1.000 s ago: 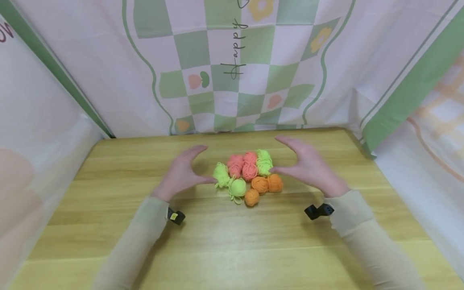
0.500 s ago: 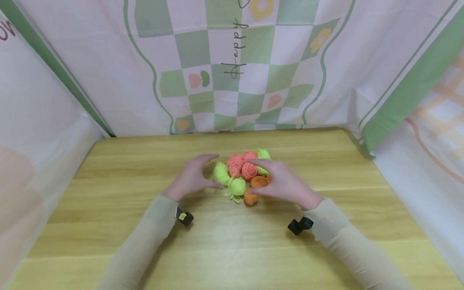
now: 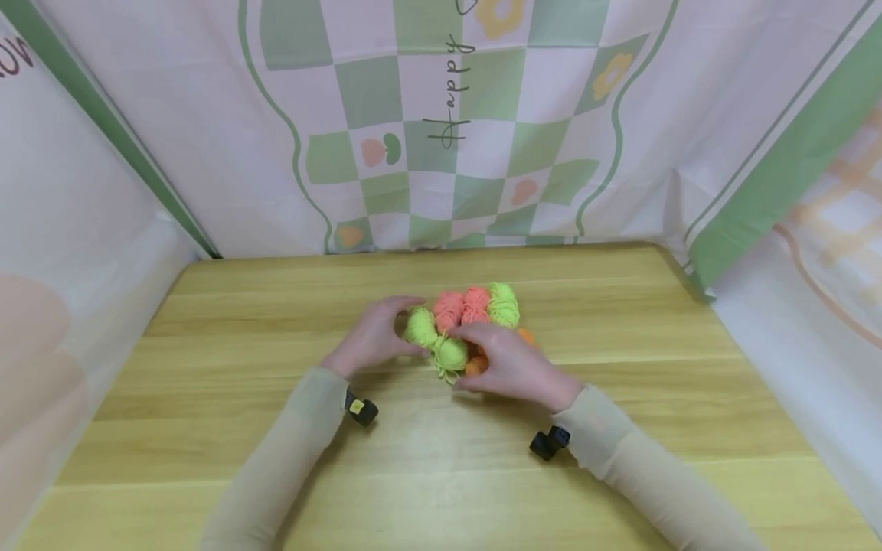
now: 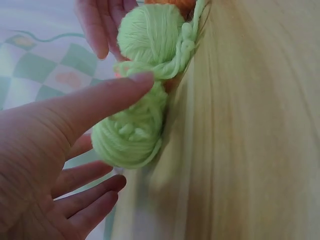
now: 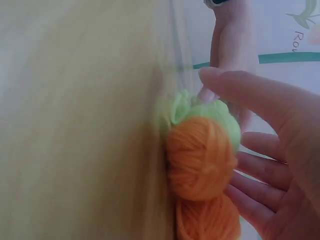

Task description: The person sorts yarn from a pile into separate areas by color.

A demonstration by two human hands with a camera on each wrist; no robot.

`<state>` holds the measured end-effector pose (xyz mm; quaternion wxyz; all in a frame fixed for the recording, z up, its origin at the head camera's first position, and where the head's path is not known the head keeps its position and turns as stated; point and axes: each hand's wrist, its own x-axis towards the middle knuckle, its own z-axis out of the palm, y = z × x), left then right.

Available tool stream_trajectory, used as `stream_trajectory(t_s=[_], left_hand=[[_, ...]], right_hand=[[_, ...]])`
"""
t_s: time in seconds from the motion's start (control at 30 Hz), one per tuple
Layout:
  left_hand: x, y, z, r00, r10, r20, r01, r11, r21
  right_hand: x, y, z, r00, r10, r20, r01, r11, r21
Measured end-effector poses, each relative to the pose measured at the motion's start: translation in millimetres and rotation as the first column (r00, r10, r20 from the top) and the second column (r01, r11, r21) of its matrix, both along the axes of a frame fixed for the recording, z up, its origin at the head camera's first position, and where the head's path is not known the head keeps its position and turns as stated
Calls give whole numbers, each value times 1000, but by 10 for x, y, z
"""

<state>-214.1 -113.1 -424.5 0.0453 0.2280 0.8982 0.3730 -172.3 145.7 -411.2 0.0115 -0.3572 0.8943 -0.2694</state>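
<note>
In the head view my left hand point(image 3: 375, 337) is at the left end of a cluster of small yarn balls. Its thumb lies across a lime yarn ball point(image 4: 127, 140) in the left wrist view, with the fingers loosely spread behind. My right hand point(image 3: 513, 363) hovers over the orange yarn balls point(image 5: 202, 157), its thumb and fingers spread apart. Just left of its fingertips sits a round lime yarn ball point(image 3: 451, 353) with loose strands. Behind it lie two coral yarn balls point(image 3: 449, 309) and another lime one point(image 3: 504, 304). The right hand partly hides the orange balls.
The yarn rests on a wooden table point(image 3: 441, 474). A printed cloth point(image 3: 468, 184) hangs behind the far edge, with more cloth at both sides. A small black camera sits on each wrist, the left one point(image 3: 363, 411) and the right one point(image 3: 550, 442).
My right hand has swept left from the right side of the cluster to over the orange yarn balls. The left hand has shifted slightly right, closer to the lime ball. The yarn has barely moved.
</note>
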Motion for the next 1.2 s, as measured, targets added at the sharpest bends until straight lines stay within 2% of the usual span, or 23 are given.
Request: stream_trajectory(t_s=[0.27,0.57,0.73,0.97,1.2], left_hand=[[13,19,-38,998,-52,22,51,997,61],[51,-107,-23,997,-9,72,4,998,69],[83,-239,-6,995,29,100,-39,994,100],[88,-513,4,995,70,68,-78,990,119],[119,-839,49,992,109,67,-118,981,152]], right_hand=[[45,-95,-39,1000,4,-26,-3,999,44],[44,-178,-70,998,7,-68,-2,997,76],[40,-197,-84,997,5,-75,1,997,78],[52,-205,-91,998,-5,-61,10,996,85],[47,-215,-97,998,10,-63,-6,998,67]])
